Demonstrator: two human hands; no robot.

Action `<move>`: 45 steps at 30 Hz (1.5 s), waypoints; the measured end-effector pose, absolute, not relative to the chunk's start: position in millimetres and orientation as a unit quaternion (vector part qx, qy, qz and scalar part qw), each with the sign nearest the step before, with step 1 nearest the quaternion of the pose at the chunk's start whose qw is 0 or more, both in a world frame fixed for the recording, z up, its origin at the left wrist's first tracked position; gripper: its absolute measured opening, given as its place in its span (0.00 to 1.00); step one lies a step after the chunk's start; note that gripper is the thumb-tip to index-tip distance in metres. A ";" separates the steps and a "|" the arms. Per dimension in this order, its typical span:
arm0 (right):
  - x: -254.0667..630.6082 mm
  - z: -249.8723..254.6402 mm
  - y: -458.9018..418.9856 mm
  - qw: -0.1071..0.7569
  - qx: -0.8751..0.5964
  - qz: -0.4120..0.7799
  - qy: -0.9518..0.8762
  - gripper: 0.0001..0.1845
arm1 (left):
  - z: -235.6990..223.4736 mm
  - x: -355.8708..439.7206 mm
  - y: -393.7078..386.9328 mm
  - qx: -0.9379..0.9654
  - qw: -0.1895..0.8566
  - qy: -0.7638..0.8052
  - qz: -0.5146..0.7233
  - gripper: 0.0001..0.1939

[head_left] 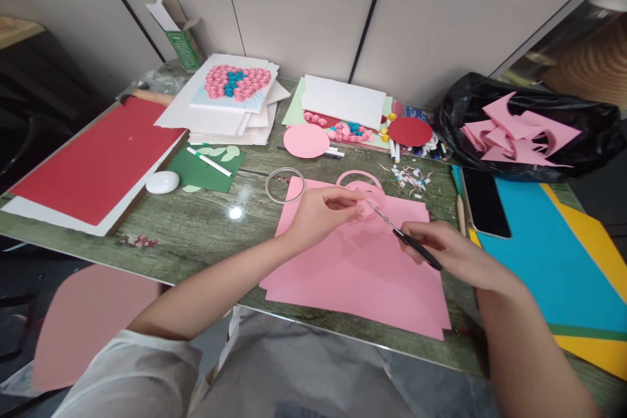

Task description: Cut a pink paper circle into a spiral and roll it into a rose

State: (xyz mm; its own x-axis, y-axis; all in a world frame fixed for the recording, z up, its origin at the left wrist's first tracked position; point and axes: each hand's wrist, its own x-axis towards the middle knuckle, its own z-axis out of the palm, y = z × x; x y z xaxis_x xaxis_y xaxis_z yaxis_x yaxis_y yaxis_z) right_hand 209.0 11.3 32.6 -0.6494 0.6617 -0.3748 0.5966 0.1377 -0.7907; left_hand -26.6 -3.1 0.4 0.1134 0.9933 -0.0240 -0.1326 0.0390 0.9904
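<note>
My left hand (329, 212) is closed, pinching a piece of pink paper (373, 197) that is cut in a curve. In my right hand (435, 245) is a pair of scissors (416, 248) with black handles, its blades pointing up and left at the pink piece. How far the blades are apart I cannot tell. Below both hands lies a stack of pink paper sheets (353, 281). A pink ring-shaped strip (360, 174) shows just behind the held piece. Left of it a roll of tape (268, 191) lies partly over the stack's corner.
Farther back sit a pink paper circle (306, 141), a red circle (410, 132) and a board with rolled paper flowers (238, 83). At right are a phone (486, 202), blue paper (539, 261) and a black bag (455, 104) of pink scraps. Red sheets (102, 157) lie left.
</note>
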 end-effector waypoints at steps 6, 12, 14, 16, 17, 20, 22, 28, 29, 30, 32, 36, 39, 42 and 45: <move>210.6 29.6 12.3 0.030 -0.408 0.501 -0.762 0.12 | -1.1 -28.7 -1.8 0.492 0.567 0.436 0.497 0.11; 212.6 29.0 13.8 0.020 -0.402 0.497 -0.768 0.12 | -0.2 -28.8 -1.9 0.501 0.565 0.431 0.493 0.11; 213.0 29.4 14.2 0.019 -0.404 0.496 -0.768 0.11 | 0.9 -29.5 -1.8 0.503 0.568 0.430 0.489 0.11; 213.5 29.7 14.4 0.018 -0.403 0.496 -0.769 0.11 | 2.1 -30.3 -1.5 0.507 0.571 0.428 0.484 0.11; 214.0 29.8 14.3 0.017 -0.402 0.495 -0.770 0.11 | 2.6 -30.7 -1.4 0.511 0.571 0.427 0.480 0.11; 215.6 29.9 14.0 0.010 -0.402 0.491 -0.773 0.11 | 3.3 -32.2 -0.2 0.527 0.570 0.423 0.468 0.11; 216.6 29.9 13.9 0.007 -0.403 0.489 -0.774 0.11 | 3.2 -33.4 1.1 0.536 0.570 0.417 0.462 0.11; 216.2 29.4 14.6 0.006 -0.404 0.489 -0.773 0.10 | 3.4 -34.8 3.4 0.545 0.572 0.407 0.459 0.11; 215.2 29.7 14.6 0.010 -0.406 0.489 -0.771 0.10 | 3.4 -34.0 2.8 0.538 0.574 0.409 0.463 0.12; 213.9 30.1 14.4 0.016 -0.409 0.491 -0.769 0.10 | 3.2 -32.8 1.9 0.528 0.577 0.411 0.468 0.14; 210.6 31.0 13.5 0.029 -0.414 0.494 -0.764 0.10 | 2.1 -29.7 -0.9 0.501 0.586 0.415 0.484 0.18; 204.6 31.1 11.1 0.053 -0.429 0.498 -0.752 0.10 | -1.5 -23.5 -7.3 0.435 0.589 0.424 0.534 0.18; 202.3 29.5 9.9 0.061 -0.427 0.507 -0.746 0.09 | -2.7 -21.8 -9.9 0.417 0.587 0.420 0.552 0.17; 200.9 28.5 9.1 0.063 -0.422 0.516 -0.743 0.09 | -1.4 -22.5 -9.8 0.427 0.583 0.426 0.544 0.18; 199.5 28.7 8.3 0.059 -0.425 0.518 -0.740 0.09 | 0.1 -24.1 -7.7 0.448 0.579 0.432 0.526 0.21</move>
